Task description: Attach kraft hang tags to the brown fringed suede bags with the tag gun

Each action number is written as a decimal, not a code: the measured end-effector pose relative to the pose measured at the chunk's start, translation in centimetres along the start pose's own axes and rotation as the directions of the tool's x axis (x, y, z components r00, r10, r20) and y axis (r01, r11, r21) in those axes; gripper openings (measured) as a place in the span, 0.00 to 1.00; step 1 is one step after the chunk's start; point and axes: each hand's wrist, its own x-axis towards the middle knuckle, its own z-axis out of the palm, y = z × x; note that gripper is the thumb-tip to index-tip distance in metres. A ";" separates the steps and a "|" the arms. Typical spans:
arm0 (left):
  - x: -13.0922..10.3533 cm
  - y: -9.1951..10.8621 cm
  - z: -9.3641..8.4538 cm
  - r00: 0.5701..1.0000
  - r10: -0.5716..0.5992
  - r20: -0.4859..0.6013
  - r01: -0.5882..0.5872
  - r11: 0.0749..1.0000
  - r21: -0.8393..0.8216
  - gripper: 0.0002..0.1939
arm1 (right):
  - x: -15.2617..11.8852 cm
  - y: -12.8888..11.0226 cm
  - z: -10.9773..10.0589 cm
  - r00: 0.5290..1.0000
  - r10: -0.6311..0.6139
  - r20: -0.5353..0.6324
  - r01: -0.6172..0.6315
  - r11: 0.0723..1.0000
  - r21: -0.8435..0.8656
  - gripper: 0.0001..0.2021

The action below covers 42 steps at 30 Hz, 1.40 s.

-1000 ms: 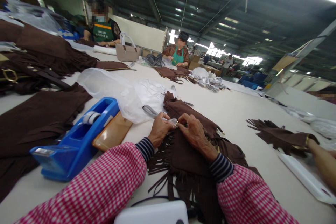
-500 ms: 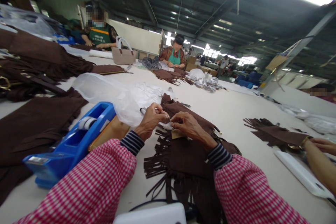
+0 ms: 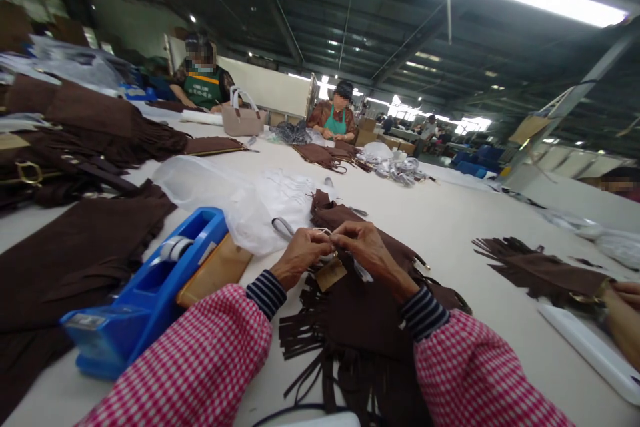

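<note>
My left hand (image 3: 305,253) and my right hand (image 3: 363,250) meet fingertip to fingertip, both closed in a pinch. A thin white string (image 3: 323,230) runs between them. Just below the fingers, a tan paper tag (image 3: 331,274) lies over a dark brown fringed bag (image 3: 367,307), whose strips spread on the white table (image 3: 440,213). Another brown fringed piece (image 3: 333,213) lies behind my hands. Some white material (image 3: 363,271) shows under my right palm; its kind is unclear. My fingers hide the exact spot where they grip.
To the left stand a blue tape dispenser (image 3: 150,293) and a tan box (image 3: 215,270), near clear plastic bags (image 3: 210,193) and stacked brown bags (image 3: 90,113). A co-worker's arm (image 3: 623,313) reaches in from the right beside a white device (image 3: 590,347). Two people work across the table.
Both hands have drawn closer together, and the white string now shows between them. The tan tag has turned and shows more. The camera view has shifted slightly, so everything sits lower.
</note>
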 end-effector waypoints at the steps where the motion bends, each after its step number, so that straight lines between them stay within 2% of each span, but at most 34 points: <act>1: 0.1 -0.1 0.0 1.000 0.016 0.002 -0.016 1.000 0.003 0.06 | 0.0 0.1 0.0 1.000 -0.020 -0.008 0.020 0.999 -0.028 0.08; 7: 0.5 -0.5 -1.4 0.994 0.091 0.059 -0.093 0.995 0.044 0.12 | -0.1 0.8 -0.4 0.999 -0.046 -0.021 0.044 0.992 -0.116 0.10; 9: 0.5 -0.6 -1.6 0.996 0.077 0.051 -0.078 0.997 0.013 0.12 | 0.0 1.0 -0.5 0.999 -0.044 -0.030 0.039 0.989 -0.141 0.10; 12: 0.4 -0.6 -1.6 0.999 0.006 0.040 0.000 0.989 -0.151 0.10 | -0.1 1.3 -0.7 0.999 0.002 -0.051 -0.013 0.974 -0.225 0.09; 14: 0.3 -0.5 -1.5 0.996 -0.030 0.079 0.051 0.957 -0.284 0.09 | -0.6 1.2 -0.9 0.999 0.009 -0.044 -0.021 0.959 -0.282 0.07; 16: 0.2 -0.5 -1.5 0.989 -0.038 0.142 0.091 0.916 -0.390 0.08 | -1.6 0.7 -1.2 0.999 -0.035 -0.011 0.029 0.946 -0.322 0.04; 18: 0.2 -0.3 -1.4 0.984 -0.033 0.173 0.114 0.865 -0.489 0.08 | -2.9 -0.1 -1.5 0.992 -0.105 0.069 0.124 0.923 -0.364 0.05; 20: 0.2 0.0 -1.5 0.984 -0.034 0.174 0.129 0.811 -0.570 0.07 | -3.9 -0.8 -1.5 0.965 -0.155 0.212 0.237 0.863 -0.446 0.10; 23: 0.2 0.1 -1.5 0.987 -0.045 0.156 0.129 0.796 -0.592 0.08 | -4.7 -1.2 -0.9 0.898 -0.143 0.417 0.392 0.690 -0.609 0.16; 26: 0.2 -0.1 -1.6 0.992 -0.033 0.121 0.094 0.833 -0.545 0.08 | -4.6 -0.6 0.2 0.873 -0.114 0.475 0.458 0.526 -0.716 0.15; 29: 0.3 -0.6 -1.7 0.993 -0.051 0.105 0.102 0.815 -0.570 0.08 | -4.3 0.1 0.7 0.878 -0.125 0.462 0.463 0.470 -0.752 0.10; 31: 0.5 -1.0 -1.8 0.993 -0.080 0.088 0.117 0.787 -0.606 0.09 | -4.1 0.6 0.5 0.894 -0.147 0.424 0.436 0.510 -0.741 0.10; 32: 0.6 -1.2 -1.9 0.992 -0.095 0.077 0.122 0.776 -0.619 0.09 | -3.9 0.8 0.3 0.907 -0.162 0.388 0.408 0.562 -0.720 0.10; 35: 0.9 -1.8 -1.9 0.990 -0.133 0.041 0.129 0.763 -0.633 0.11 | -3.1 1.4 -0.2 0.955 -0.189 0.228 0.287 0.785 -0.550 0.10; 37: 1.0 -2.0 -1.6 0.989 -0.147 0.015 0.124 0.769 -0.627 0.13 | -2.5 1.7 -0.4 0.975 -0.160 0.152 0.208 0.896 -0.392 0.09; 39: 1.0 -2.1 -1.2 0.989 -0.148 -0.007 0.113 0.783 -0.611 0.14 | -1.9 1.9 -0.4 0.984 -0.105 0.144 0.143 0.948 -0.286 0.10; 42: 0.6 -1.9 -0.8 0.990 -0.142 -0.021 0.104 0.814 -0.572 0.16 | -1.1 1.9 -0.4 0.985 -0.012 0.175 0.058 0.963 -0.265 0.10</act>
